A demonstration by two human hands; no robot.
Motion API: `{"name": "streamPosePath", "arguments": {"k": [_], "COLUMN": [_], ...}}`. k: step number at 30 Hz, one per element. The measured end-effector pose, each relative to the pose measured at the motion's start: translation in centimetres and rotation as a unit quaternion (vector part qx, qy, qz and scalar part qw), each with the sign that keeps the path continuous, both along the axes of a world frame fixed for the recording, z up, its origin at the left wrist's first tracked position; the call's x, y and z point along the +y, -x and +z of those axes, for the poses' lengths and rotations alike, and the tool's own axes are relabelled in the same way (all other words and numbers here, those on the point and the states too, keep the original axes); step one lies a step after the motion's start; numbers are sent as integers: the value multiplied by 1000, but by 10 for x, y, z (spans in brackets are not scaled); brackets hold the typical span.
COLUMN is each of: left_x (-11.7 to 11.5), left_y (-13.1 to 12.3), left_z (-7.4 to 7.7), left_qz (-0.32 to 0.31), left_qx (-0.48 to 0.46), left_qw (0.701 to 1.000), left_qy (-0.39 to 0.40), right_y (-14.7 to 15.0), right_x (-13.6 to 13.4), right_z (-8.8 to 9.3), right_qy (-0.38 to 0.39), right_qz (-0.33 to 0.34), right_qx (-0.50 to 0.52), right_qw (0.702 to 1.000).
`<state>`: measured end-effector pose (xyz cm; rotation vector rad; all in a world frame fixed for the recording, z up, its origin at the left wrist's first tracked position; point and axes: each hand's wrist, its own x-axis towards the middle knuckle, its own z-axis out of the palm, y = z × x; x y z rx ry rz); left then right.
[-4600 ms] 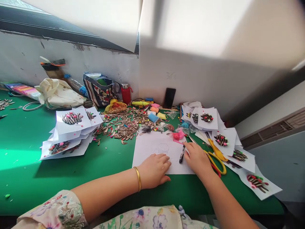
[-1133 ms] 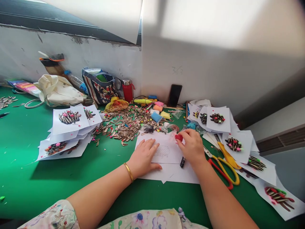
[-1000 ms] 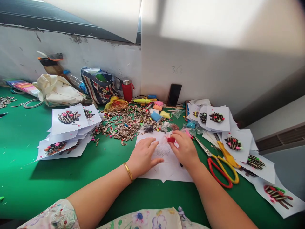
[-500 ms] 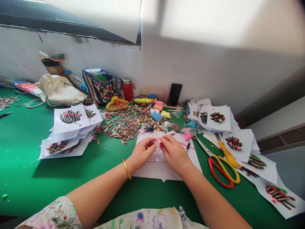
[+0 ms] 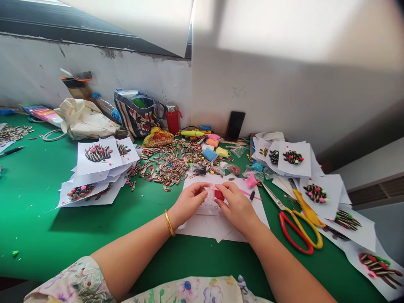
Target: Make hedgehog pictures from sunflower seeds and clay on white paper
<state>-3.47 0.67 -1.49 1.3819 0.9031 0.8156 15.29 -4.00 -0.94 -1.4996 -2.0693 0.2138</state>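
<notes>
Over the sheets of white paper (image 5: 202, 229), both hands hold a small clear plastic packet of red clay (image 5: 219, 195). My left hand (image 5: 189, 202) pinches the crinkled clear end of the wrapper. On the other side, my right hand (image 5: 238, 206) grips the red part between thumb and fingers. Beneath the hands lies a paper with a faint drawing, partly covered. A black pen (image 5: 252, 195) and a lump of pink clay (image 5: 251, 181) rest just beyond my right hand. Past the paper's upper left spreads a pile of striped sunflower seeds (image 5: 170, 168).
Scissors (image 5: 293, 219) with red and yellow handles lie right, beside a yellow cutter (image 5: 306, 208). Paper cards with seed pictures are stacked left (image 5: 97, 168) and right (image 5: 315, 191). A phone (image 5: 235, 126), a red flask (image 5: 172, 119) and bags (image 5: 139, 111) stand along the wall.
The hands have drawn slightly apart, and more of the red clay and the clear wrapper shows between them. The whole view has shifted a little.
</notes>
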Motion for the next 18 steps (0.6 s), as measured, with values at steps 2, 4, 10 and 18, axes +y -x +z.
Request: {"name": "streamPosePath", "arguments": {"k": [2,4,10,18], "left_x": [0,0,3,0], "left_y": [0,0,2,1], "left_z": [2,3,1,8], "left_qz": [14,32,45,-32], "left_qx": [-2,-1,-1,-29], "left_qw": [1000,999,999,997], "left_qy": [6,12,5,57], "right_y": [-1,-1,0,0], "right_x": [0,0,0,0], "right_z": [-1,0,3,-1], "right_qy": [-4,-1,2,-8], "right_qz": [3,1,2,35], "right_qx": [4,4,-11,12], "right_qw": [1000,1000,1000,999]}}
